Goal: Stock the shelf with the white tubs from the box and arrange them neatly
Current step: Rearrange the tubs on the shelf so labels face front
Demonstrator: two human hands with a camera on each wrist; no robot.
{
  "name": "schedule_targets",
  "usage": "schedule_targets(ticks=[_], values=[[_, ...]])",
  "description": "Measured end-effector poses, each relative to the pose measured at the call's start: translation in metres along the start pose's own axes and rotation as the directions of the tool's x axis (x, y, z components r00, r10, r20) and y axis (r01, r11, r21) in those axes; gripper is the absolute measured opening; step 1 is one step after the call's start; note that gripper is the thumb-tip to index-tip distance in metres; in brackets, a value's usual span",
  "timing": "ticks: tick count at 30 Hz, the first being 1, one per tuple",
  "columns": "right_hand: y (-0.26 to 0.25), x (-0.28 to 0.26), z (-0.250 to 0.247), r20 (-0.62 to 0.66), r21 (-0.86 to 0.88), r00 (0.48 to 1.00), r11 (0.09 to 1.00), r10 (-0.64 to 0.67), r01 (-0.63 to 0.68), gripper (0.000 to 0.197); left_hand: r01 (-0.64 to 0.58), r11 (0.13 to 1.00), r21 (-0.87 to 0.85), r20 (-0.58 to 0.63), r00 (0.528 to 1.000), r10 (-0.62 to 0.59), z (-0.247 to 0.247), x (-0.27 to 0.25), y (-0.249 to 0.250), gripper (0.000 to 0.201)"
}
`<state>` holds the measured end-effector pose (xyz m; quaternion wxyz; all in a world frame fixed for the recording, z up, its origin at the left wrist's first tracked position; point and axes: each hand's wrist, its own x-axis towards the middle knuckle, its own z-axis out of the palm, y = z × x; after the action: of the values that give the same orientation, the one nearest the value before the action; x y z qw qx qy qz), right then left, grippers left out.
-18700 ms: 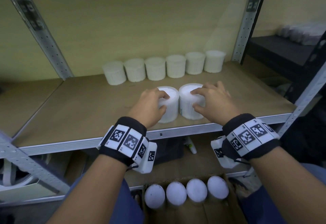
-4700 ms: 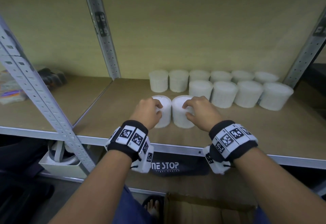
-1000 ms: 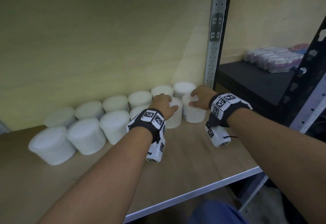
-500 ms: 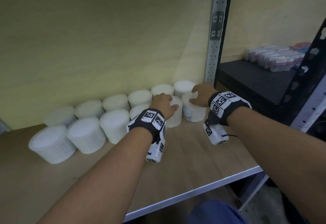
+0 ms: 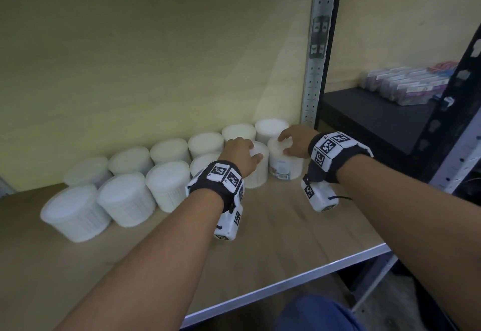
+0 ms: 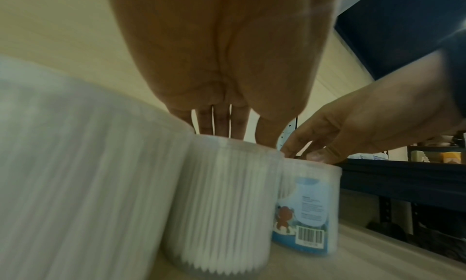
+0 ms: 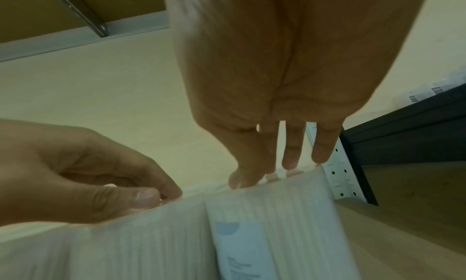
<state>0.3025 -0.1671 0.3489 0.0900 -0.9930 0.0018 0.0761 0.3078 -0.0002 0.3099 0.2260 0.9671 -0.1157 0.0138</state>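
Two hands are at the front row's right end: the left hand curls over a plain tub, while the right hand grips the labelled tub by its lid. Both tubs stand on the shelf, touching. It looks like final placing; next, square them with the back row and let go.

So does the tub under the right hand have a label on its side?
Yes, the left wrist view shows a blue label with a barcode on the side of the tub that the right hand touches from above.
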Motion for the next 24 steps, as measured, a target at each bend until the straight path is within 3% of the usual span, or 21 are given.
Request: schedule_targets(ticks=[5,9,15,24], values=[[0.001,-0.002,-0.001,0.018,0.071,1.000,0.997,-0.018,0.016,0.046,-0.002,1.000,-0.006,-0.011,1.000,0.002,0.000,-0.001,0.000,0.049],[-0.002,0.004,-0.001,-0.068,0.082,0.997,0.996,0.044,-0.039,0.041,-0.007,1.000,-0.008,-0.008,1.000,0.007,0.000,-0.001,0.000,0.049],[-0.004,0.007,0.008,-0.052,-0.009,0.991,0.992,0.125,-0.126,0.062,0.002,1.000,-0.023,-0.013,1.000,-0.003,0.001,-0.001,0.000,0.049],[-0.001,0.002,0.003,-0.023,-0.043,0.999,0.998,0.046,-0.047,0.051,-0.002,1.000,-0.006,-0.009,1.000,0.002,0.002,-0.001,0.000,0.050]])
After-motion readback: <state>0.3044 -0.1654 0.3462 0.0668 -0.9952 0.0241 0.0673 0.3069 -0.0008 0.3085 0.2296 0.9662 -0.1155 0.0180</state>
